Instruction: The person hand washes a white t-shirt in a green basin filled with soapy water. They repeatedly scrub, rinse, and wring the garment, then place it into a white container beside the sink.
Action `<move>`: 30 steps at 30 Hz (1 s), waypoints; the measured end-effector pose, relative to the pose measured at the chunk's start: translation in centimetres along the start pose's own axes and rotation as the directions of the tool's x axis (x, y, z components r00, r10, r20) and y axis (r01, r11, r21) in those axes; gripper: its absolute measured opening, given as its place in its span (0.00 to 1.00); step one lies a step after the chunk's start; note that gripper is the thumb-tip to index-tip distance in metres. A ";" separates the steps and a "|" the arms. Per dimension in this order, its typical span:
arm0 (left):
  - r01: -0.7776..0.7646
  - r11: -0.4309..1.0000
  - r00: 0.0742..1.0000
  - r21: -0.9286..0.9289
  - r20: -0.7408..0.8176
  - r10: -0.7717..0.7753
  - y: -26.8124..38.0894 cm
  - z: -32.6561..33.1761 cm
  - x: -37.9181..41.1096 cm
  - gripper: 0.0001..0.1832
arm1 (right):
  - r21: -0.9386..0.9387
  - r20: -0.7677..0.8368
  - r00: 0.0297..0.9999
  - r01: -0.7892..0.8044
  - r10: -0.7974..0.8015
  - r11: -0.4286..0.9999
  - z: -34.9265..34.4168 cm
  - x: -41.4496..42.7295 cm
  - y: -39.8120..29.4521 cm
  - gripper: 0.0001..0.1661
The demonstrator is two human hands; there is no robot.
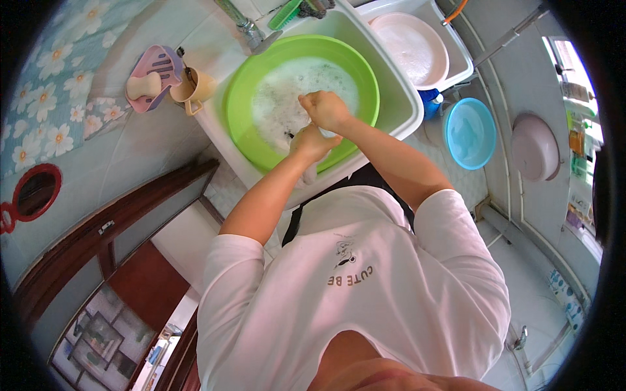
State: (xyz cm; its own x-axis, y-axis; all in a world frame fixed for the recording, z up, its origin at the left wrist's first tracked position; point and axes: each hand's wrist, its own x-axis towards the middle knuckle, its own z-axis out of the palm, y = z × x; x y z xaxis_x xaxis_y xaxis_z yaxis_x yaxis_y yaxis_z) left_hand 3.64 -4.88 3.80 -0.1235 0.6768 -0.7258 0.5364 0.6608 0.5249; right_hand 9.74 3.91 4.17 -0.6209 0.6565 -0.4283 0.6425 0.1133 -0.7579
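Observation:
A green plastic basin (237,115) sits in a white sink (403,105), holding cloudy water with suds (279,88). Over its near side, my left hand (311,145) and my right hand (330,111) are close together, fingers closed on a wet, pale cloth (308,177). Part of the cloth shows between the hands, and another part hangs below my left hand by the basin's near rim. Most of it is hidden by my hands. A small dark patch shows in the suds beside my left hand; what it is I cannot tell.
A metal faucet (252,36) reaches over the basin's far rim. Beyond it lies a green brush (285,14). At left are a yellow mug (200,88) and a soap dish (164,63) with soap. A pink basin (437,54) and a blue basin (490,132) stand at right.

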 end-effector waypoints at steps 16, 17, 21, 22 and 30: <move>-0.586 0.780 0.743 -0.218 -0.529 0.411 12.7 2.4 -3.0 0.33 | 0.909 -0.239 0.964 0.265 -0.118 0.321 -15.5 -8.0 1.0 0.26; -0.638 0.748 0.693 -0.186 -0.563 0.451 14.3 3.0 -2.9 0.32 | 0.942 -0.234 0.967 0.252 -0.103 0.223 -16.9 -8.5 2.1 0.26; -0.757 0.649 0.521 -0.069 -0.662 0.538 20.6 4.6 -2.0 0.25 | 0.955 -0.294 0.952 0.297 -0.083 0.025 -22.9 -11.2 4.6 0.24; -0.763 0.646 0.484 -0.020 -0.680 0.550 22.0 4.9 -1.7 0.24 | 0.960 -0.280 0.959 0.280 -0.040 -0.026 -24.3 -11.7 5.6 0.24; -0.697 0.684 0.624 -0.215 -0.653 0.430 30.8 8.8 -1.0 0.18 | 0.911 -0.378 0.925 0.367 -0.027 -0.189 -31.3 -13.8 10.7 0.23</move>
State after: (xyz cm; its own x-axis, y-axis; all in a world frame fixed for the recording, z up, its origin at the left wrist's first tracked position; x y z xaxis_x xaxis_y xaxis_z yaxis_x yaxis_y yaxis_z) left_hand 27.63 11.95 16.75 -0.3912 0.9181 0.0632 0.2735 0.0504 0.9606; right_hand 39.25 19.43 17.34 -0.4223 0.8864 -0.1896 -0.7582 -0.4601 -0.4620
